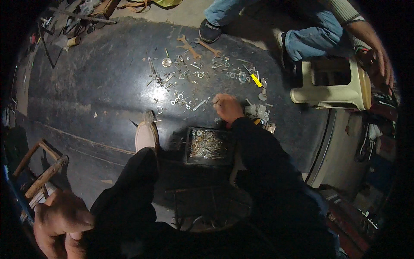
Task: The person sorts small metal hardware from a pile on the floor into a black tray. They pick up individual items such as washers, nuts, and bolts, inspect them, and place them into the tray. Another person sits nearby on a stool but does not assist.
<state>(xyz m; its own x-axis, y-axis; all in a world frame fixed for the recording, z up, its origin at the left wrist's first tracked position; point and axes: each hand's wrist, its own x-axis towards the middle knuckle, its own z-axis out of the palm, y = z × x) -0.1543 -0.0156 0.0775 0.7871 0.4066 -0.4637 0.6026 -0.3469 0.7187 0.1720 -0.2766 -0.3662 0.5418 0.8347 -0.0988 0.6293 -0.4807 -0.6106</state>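
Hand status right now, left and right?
Left hand: curled closed, nothing visible in it.
Right hand: curled closed beside loose metal parts; whether it holds anything can't be told.

From the bare right hand (227,108), a strip of dark grey floor sheet (86,112) leaves passage toward half past eight, between scattered silvery bolts and washers (188,107), spread from nine to one, and a black rectangular hardware-filled tray (209,162) at seven. A pale beige shoe (144,136) blocks its end. A yellow-handled screwdriver (255,80) obstructs half past one; a cream plastic stool (327,96), half past two.
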